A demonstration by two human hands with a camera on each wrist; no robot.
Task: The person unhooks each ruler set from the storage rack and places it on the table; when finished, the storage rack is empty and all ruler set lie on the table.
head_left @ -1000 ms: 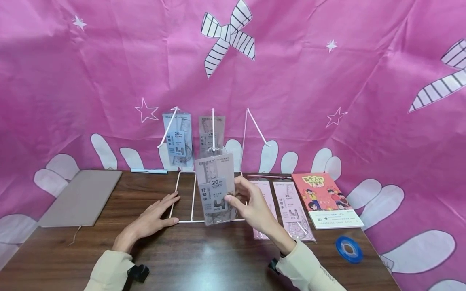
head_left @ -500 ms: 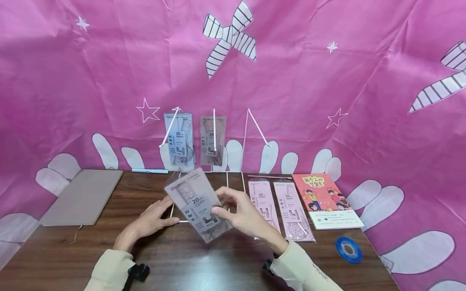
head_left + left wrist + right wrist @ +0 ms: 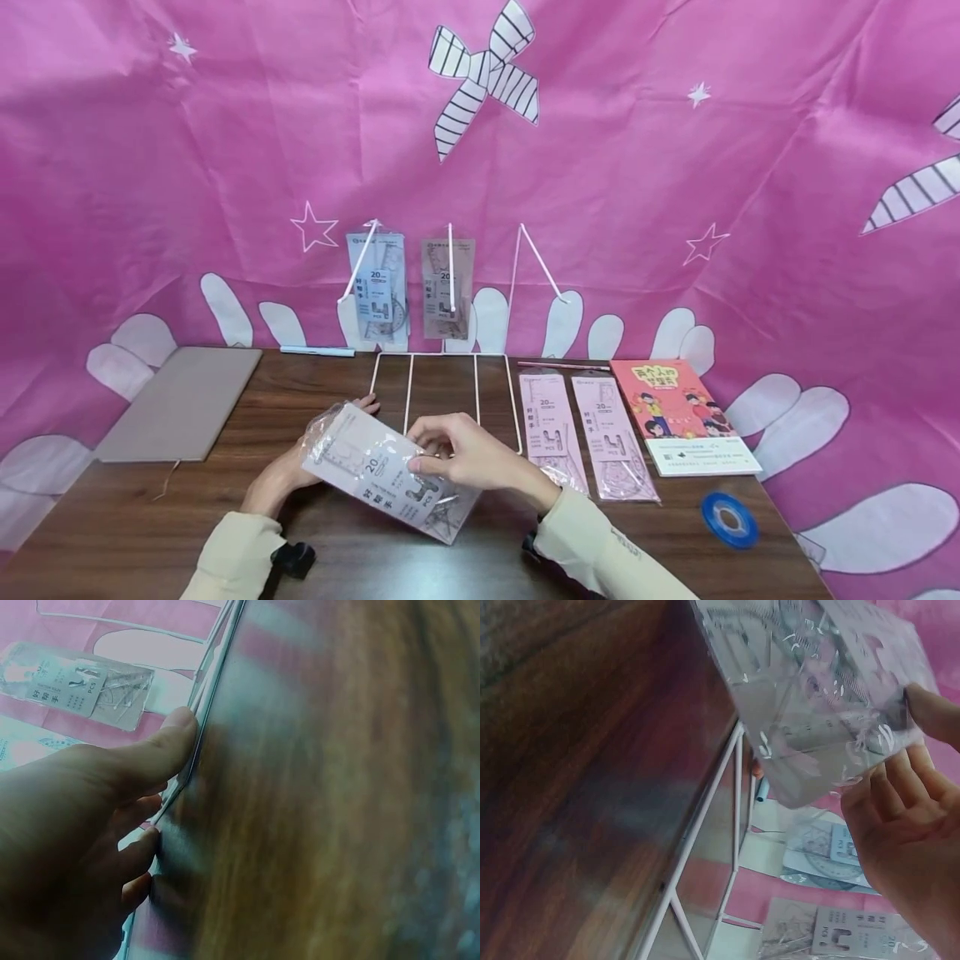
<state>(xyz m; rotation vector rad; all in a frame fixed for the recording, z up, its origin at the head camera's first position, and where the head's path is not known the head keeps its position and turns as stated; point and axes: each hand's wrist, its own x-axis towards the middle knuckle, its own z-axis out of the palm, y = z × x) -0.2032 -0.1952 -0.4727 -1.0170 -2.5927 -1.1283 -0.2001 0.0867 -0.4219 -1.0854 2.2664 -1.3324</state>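
Observation:
My right hand (image 3: 474,452) pinches a grey ruler-set pack (image 3: 378,475) in a clear sleeve by its edge, thumb on the printed front. The pack slants in front of a white wire display rack (image 3: 410,392), its top end toward the left. Behind it, partly covered, my left hand (image 3: 287,475) rests at the rack's left base corner. In the left wrist view its thumb (image 3: 180,726) touches the base wire and the fingers reach down to the table. On the rack hang a blue ruler-set pack (image 3: 381,287) and another grey pack (image 3: 447,292); the right hook (image 3: 543,262) is bare.
Two pink ruler-set packs (image 3: 553,433) lie right of the rack, beside a red-covered book (image 3: 690,408). Blue tape (image 3: 729,520) lies near the right edge. A grey notebook (image 3: 183,404) and a light-blue pen (image 3: 317,352) are on the left.
My right hand has lowered the grey pack away from the rack's front and turned it, top end swinging left, until it overlaps my left hand. The left hand stays at the base corner.

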